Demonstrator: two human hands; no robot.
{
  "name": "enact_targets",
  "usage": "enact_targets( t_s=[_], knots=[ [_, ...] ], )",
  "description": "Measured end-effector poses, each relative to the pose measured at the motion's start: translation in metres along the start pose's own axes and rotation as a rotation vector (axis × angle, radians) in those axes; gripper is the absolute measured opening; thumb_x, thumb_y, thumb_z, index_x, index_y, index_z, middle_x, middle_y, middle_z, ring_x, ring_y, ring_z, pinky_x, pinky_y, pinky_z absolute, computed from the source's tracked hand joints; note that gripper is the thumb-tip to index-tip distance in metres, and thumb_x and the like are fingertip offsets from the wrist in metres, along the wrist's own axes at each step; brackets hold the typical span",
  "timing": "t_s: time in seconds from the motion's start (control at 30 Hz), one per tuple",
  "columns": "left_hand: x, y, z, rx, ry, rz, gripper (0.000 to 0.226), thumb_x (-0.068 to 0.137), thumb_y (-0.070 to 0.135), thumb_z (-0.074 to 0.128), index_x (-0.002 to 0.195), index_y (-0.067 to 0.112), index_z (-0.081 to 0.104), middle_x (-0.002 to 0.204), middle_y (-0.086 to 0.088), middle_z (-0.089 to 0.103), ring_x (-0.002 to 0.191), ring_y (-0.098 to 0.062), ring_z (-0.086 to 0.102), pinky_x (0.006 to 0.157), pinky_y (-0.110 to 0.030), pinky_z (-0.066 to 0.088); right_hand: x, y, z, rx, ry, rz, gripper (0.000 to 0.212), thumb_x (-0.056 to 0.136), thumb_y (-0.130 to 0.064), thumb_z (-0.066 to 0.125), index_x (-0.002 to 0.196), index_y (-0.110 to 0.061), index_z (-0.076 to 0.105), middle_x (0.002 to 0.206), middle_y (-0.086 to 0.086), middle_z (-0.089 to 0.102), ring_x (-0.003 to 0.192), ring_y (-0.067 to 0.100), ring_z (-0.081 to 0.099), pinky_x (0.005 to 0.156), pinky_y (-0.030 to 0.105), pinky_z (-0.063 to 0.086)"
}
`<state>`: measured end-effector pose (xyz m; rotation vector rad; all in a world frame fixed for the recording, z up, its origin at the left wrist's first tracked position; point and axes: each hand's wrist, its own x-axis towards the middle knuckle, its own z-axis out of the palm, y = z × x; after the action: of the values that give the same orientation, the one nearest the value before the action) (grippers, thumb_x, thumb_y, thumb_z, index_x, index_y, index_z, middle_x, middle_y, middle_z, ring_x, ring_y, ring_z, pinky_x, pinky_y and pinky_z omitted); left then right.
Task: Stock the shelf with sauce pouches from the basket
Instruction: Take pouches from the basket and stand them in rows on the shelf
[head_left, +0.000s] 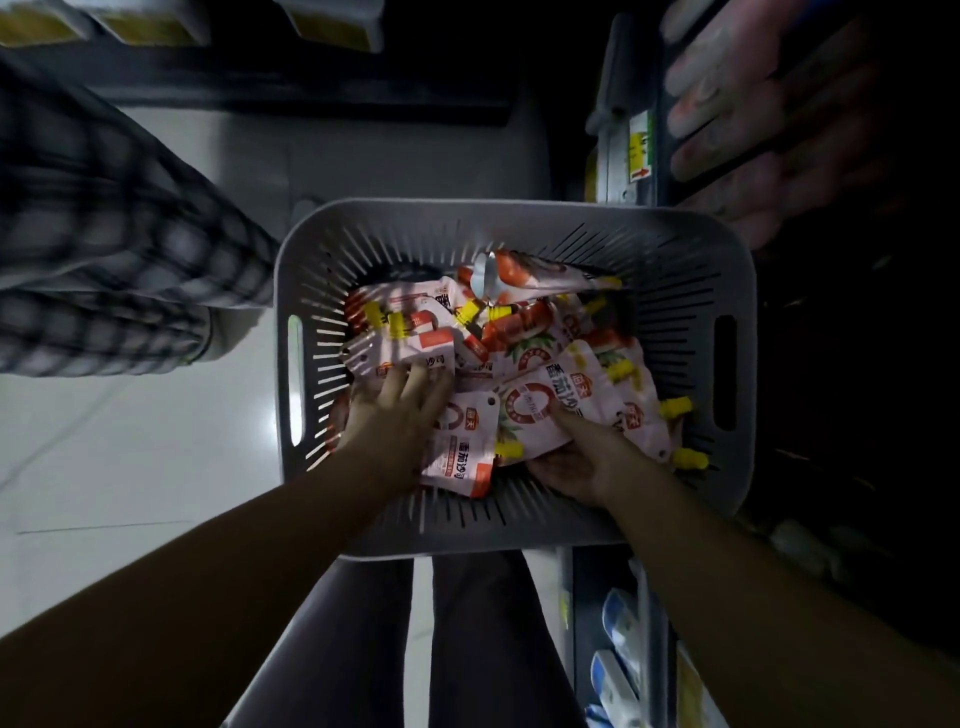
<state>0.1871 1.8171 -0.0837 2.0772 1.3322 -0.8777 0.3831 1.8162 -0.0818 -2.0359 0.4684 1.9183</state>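
A grey slotted plastic basket (519, 218) stands on the floor below me, holding several white-and-red sauce pouches (524, 327) with yellow caps. My left hand (395, 415) lies in the basket's near left part, fingers spread on top of the pouches. My right hand (582, 457) is at the near right, its thumb on top of a pouch (540, 410) and its fingers hidden under the pouch's edge. The shelf (618, 140) rises dark on the right.
Another person in a checked garment (104, 228) stands at the left of the basket. That person's hand (743, 104) shows blurred at the top right by the shelf. My legs (467, 639) are below the basket. Blue-and-white packs (618, 654) fill the lower right shelf.
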Motion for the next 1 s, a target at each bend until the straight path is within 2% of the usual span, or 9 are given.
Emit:
enact_targets(
  t_s=[0.13,0.2,0.33,0.43,0.5,0.6,0.8,0.9,1.0],
  knots=[
    [-0.001,0.004,0.003,0.032,-0.01,0.08,0.101,0.084,0.05,0.056,0.148,0.016,-0.014,0.157,-0.014,-0.009,0.144,-0.036,0.004,0.111,-0.061,0.018,0.008,0.01,-0.001,-0.108,0.051,-0.154,0.034,0.09,-0.026,0.061,0.119,-0.009,0.056,0.106,0.014,0.061,0.074,0.021,0.06,0.073,0.04,0.055],
    [-0.003,0.002,0.002,-0.154,0.066,0.082,0.105,0.076,0.052,0.064,0.149,0.018,-0.004,0.157,-0.009,0.002,0.142,-0.032,0.011,0.112,-0.058,0.02,0.008,0.01,-0.002,-0.188,0.088,-0.26,0.032,0.089,-0.024,0.062,0.117,-0.011,0.057,0.106,0.011,0.063,0.077,0.021,0.062,0.067,0.038,0.056],
    [0.002,-0.02,-0.009,-1.008,0.103,-0.123,0.083,0.066,0.037,0.075,0.134,0.019,0.031,0.127,-0.005,0.048,0.117,-0.029,0.049,0.086,-0.046,0.052,0.003,0.003,-0.004,-0.375,0.164,-0.516,0.031,0.087,-0.017,0.065,0.115,-0.004,0.063,0.118,0.014,0.065,0.101,0.025,0.061,0.092,0.041,0.051],
    [0.007,-0.032,-0.025,-1.779,-0.002,-0.173,0.03,0.079,0.011,0.052,0.109,0.012,0.053,0.089,0.0,0.069,0.093,-0.027,0.063,0.062,-0.026,0.055,-0.007,-0.004,-0.01,-0.484,0.182,-0.633,0.032,0.086,-0.012,0.065,0.116,-0.001,0.062,0.117,0.013,0.066,0.108,0.027,0.061,0.096,0.043,0.05],
    [0.002,-0.036,-0.037,-2.083,-0.151,-0.126,0.032,0.073,0.011,0.041,0.098,0.01,0.061,0.081,-0.004,0.073,0.082,-0.023,0.066,0.066,-0.027,0.055,-0.017,-0.007,-0.021,-0.416,0.138,-0.653,0.03,0.086,-0.009,0.065,0.116,-0.007,0.062,0.114,0.008,0.066,0.105,0.025,0.063,0.091,0.04,0.053],
    [-0.007,-0.032,-0.052,-2.206,-0.212,-0.038,0.03,0.083,0.021,0.043,0.103,0.012,0.064,0.091,-0.012,0.072,0.08,-0.025,0.069,0.079,-0.039,0.052,-0.031,-0.008,-0.037,-0.13,-0.047,-0.552,0.02,0.087,-0.006,0.06,0.105,-0.014,0.063,0.094,0.001,0.074,0.084,0.017,0.069,0.061,0.024,0.058],
    [-0.017,-0.021,-0.069,-2.381,-0.212,0.002,0.029,0.074,0.028,0.054,0.08,0.012,0.077,0.083,-0.01,0.074,0.074,-0.024,0.072,0.072,-0.041,0.058,-0.045,-0.01,-0.038,0.307,-0.471,-0.544,0.055,0.059,-0.022,0.083,0.111,-0.016,0.066,0.111,0.008,0.07,0.105,0.024,0.065,0.094,0.048,0.049],
    [-0.02,-0.025,-0.075,-2.45,-0.188,0.04,0.033,0.072,0.026,0.059,0.098,0.008,0.068,0.086,-0.011,0.073,0.076,-0.024,0.072,0.071,-0.039,0.059,-0.055,-0.02,-0.027,0.29,-0.545,-0.501,0.065,0.038,-0.031,0.092,0.098,-0.015,0.075,0.107,0.01,0.072,0.099,0.023,0.069,0.088,0.048,0.054],
    [-0.028,-0.026,-0.079,-2.409,-0.263,0.114,0.061,0.047,0.024,0.085,0.103,0.007,0.067,0.093,-0.015,0.073,0.082,-0.029,0.072,0.069,-0.041,0.059,-0.065,-0.021,-0.013,0.203,-0.481,-0.382,0.095,0.03,-0.03,0.095,0.118,-0.011,0.065,0.113,0.015,0.07,0.099,0.029,0.069,0.073,0.047,0.058]
  ],
)
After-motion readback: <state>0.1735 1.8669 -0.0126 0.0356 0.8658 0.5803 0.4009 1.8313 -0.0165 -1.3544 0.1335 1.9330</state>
